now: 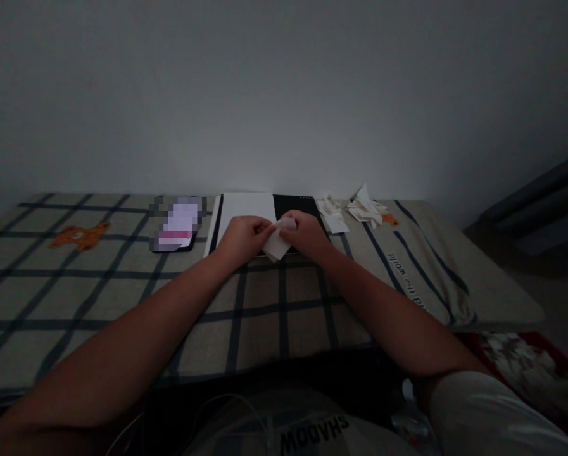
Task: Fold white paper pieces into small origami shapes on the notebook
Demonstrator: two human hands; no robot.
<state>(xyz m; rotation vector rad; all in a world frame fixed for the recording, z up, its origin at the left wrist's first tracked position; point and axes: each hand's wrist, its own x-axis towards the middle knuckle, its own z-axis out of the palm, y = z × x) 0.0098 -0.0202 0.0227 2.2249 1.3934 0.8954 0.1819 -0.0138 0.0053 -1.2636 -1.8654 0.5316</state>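
Observation:
My left hand [244, 235] and my right hand [306, 232] meet at the middle of the bed, both pinched on one small white piece of paper [278, 244] held between them. The paper hangs down a little from the fingertips. Under the hands lies a flat pad [246, 208] with a white left half and a black right half [296, 204]. Both forearms reach forward over the checked bedsheet [259, 304].
A phone with a blurred bright screen [178, 223] lies left of the pad. Folded white paper pieces [334, 213] and a second heap of them [368, 209] lie to the right. A plain wall rises behind. The bed's edge drops off at right, near dark furniture [540, 202].

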